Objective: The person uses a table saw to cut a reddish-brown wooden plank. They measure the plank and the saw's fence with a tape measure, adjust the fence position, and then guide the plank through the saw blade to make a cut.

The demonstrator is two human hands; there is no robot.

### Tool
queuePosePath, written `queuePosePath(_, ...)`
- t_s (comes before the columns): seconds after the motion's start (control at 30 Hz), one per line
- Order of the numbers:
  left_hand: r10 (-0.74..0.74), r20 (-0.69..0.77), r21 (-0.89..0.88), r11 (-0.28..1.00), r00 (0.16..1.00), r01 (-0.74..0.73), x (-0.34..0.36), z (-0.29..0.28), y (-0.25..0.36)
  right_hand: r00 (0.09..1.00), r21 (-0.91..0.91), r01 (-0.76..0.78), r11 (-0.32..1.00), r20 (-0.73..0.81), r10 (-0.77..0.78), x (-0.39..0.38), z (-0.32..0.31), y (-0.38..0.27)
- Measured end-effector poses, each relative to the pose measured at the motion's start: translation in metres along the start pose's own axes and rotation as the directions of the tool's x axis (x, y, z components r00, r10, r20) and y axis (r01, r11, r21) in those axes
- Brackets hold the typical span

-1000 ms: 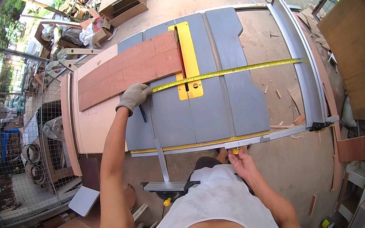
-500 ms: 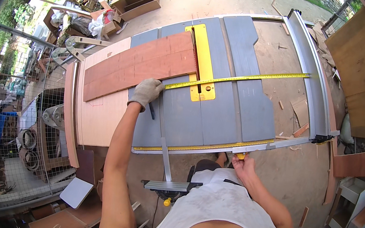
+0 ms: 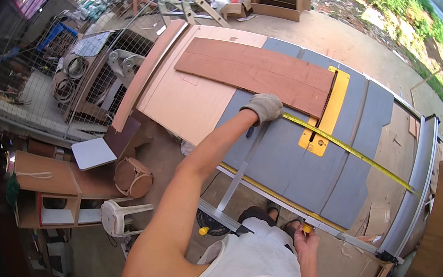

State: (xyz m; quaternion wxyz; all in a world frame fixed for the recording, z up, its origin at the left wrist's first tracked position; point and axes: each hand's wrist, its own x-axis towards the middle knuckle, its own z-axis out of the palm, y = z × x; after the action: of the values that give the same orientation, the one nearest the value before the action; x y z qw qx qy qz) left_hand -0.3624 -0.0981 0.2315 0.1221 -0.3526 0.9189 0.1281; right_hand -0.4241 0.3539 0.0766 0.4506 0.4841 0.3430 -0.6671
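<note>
A long, thin yellow measuring tape (image 3: pixel 355 153) is stretched over the flat grey tabletop (image 3: pixel 293 154), from the left grip (image 3: pixel 264 109) to the long silver metal fence (image 3: pixel 426 167) on the right. The left grip, covered by a grey cloth glove, is clamped on the tape's near end, by the front edge of the long brown wooden board (image 3: pixel 253 70). The bare right grip (image 3: pixel 306 244) is closed on the small yellow knob (image 3: pixel 307 229) below the silver front rail (image 3: pixel 354 240); how hard it is squeezed cannot be told. A wrong length could be read if the tape is held slanted, or if it is let sag or twist. The tape's far end could be pulled away from the fence by a small tug. If the knob is left loose, or the fence is bumped, the gap could be changed. The board could be nudged by the glove, since it lies so close. The board's end is laid beside the dark, thin saw blade (image 3: pixel 327 97) in the narrow yellow plate (image 3: pixel 339 92), so the glove could be caught if the saw were turned on.
</note>
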Motion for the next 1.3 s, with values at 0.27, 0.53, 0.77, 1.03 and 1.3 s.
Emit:
queuePosePath(0.27, -0.052, 0.009, 0.021, 0.998, 0.999, 0.051, -0.001, 0.015, -0.008, 0.998, -0.149, -0.050, 0.988, -0.043, 0.044, -0.015, 0.019, -0.018)
queuePosePath(0.53, -0.074, -0.001, -0.011, 0.997, 0.997, 0.074, -0.001, 0.016, -0.013, 0.999, -0.160, -0.045, 0.986, -0.032, 0.040, -0.020, 0.016, -0.016)
queuePosePath(0.77, 0.012, 0.015, -0.001, 1.000, 1.000, -0.012, 0.007, 0.011, -0.010, 0.997, -0.298, 0.060, 0.953, -0.028, -0.071, -0.055, 0.032, 0.004)
queuePosePath(1.03, -0.042, 0.064, 0.025, 0.999, 0.997, 0.041, -0.005, 0.001, 0.001, 0.916, -0.856, 0.308, 0.415, 0.149, -0.372, -0.049, 0.027, 0.021)
queuePosePath(1.3, -0.001, 0.021, 0.053, 0.999, 1.000, 0.000, -0.006, 0.010, -0.008, 0.911, -0.852, 0.310, 0.422, 0.141, -0.386, -0.018, 0.016, 0.023)
